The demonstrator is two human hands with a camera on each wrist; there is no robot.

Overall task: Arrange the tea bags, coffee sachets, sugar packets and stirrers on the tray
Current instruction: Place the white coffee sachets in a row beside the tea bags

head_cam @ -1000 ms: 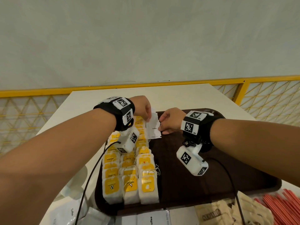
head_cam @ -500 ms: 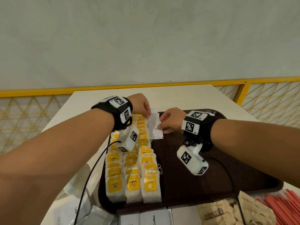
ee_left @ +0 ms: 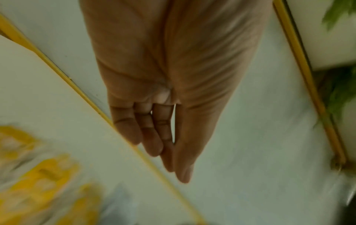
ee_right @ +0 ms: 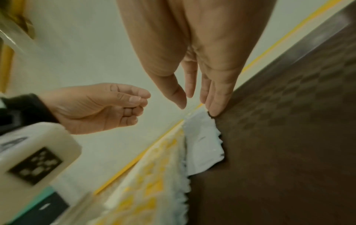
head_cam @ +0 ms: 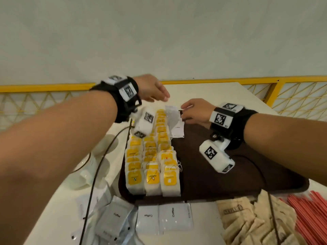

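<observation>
I see the brown tray (head_cam: 221, 174) carrying three rows of yellow-tagged tea bags (head_cam: 152, 156) along its nine o'clock side, and one white coffee sachet (head_cam: 175, 123) lying beside them toward twelve o'clock. My right hand (head_cam: 196, 112) has straight fingers (ee_right: 215, 97) touching that sachet's far corner. My left hand (head_cam: 152, 88) hangs above the rows, fingers loose, holding nothing. More coffee sachets (head_cam: 164, 220), tan sugar packets (head_cam: 247, 220) and red stirrers (head_cam: 311, 214) lie off the tray at six o'clock.

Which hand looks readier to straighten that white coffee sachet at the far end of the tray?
Probably the right hand: its fingertips already touch the coffee sachet on the tray. The left hand hovers above, empty.
</observation>
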